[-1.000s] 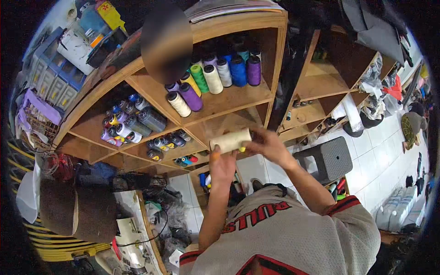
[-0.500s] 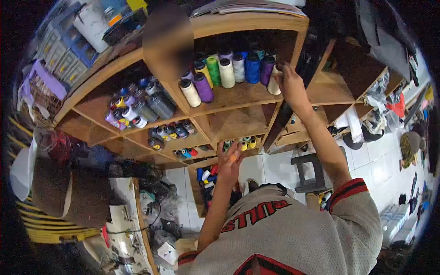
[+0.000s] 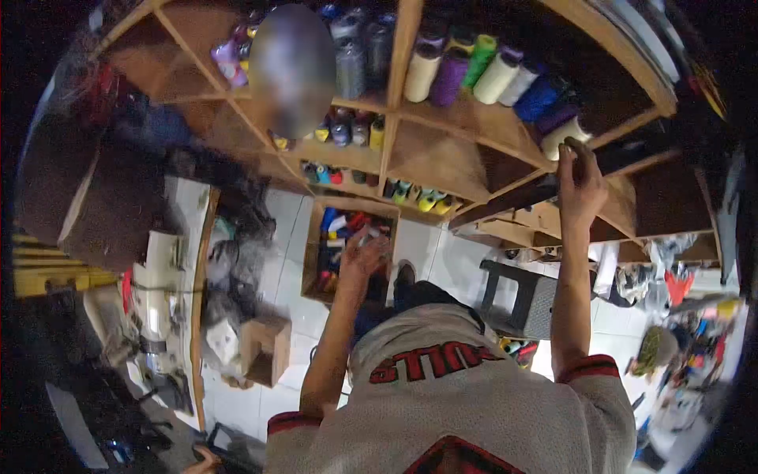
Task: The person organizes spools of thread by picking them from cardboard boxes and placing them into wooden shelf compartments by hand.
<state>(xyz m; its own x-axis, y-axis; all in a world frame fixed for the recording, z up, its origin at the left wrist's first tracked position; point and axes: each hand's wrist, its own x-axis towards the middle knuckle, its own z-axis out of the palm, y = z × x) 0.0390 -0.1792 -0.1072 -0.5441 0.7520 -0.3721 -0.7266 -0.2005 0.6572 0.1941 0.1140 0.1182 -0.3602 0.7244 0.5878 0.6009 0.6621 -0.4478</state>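
Note:
My right hand (image 3: 583, 189) is raised at the shelf's front edge. Its thumb and fingers are bent and slightly apart, with the tips against or just in front of a cream thread cone (image 3: 562, 138). That cone stands at the right end of a row, beside a purple cone (image 3: 555, 114) and a blue cone (image 3: 538, 99). More cones, among them a green one (image 3: 479, 60) and another cream one (image 3: 422, 73), stand further left. My left hand (image 3: 365, 254), blurred, hangs empty with loosely spread fingers over a cardboard box (image 3: 312, 261) of colourful spools.
Small spools fill lower compartments of the wooden shelf (image 3: 450, 118). A dark grey stool (image 3: 533, 304) stands on the tiled floor. At left are a sewing machine (image 3: 154, 296) and a small open carton (image 3: 267, 347). Another person's hand (image 3: 207, 460) shows at the bottom left.
The cream cone, first held between both hands, now stands at the row's right end. My right hand has moved from its top towards its lower part. The view has turned and shifted down.

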